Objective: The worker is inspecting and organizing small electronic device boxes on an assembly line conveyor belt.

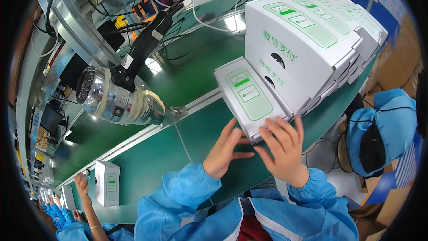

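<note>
A flat white carton (250,93) with green print lies on the green bench, its long side against a tall stack of like cartons (303,44). At its near left corner is my left hand (225,149), thumb and fingers apart, the fingertips close to the carton's edge. The fingers of my right hand (283,149) are spread and rest on the near end of its top. Neither hand is wrapped round the carton. Whether the left fingertips touch it I cannot tell.
A black handheld scanner (145,47) is fixed to a clear plastic bottle (120,96) at the left. A metal rail (196,105) runs along the bench. Farther left stands another white carton (107,183) beside a co-worker's hand (81,185). A chair with blue cloth (379,129) is at the right.
</note>
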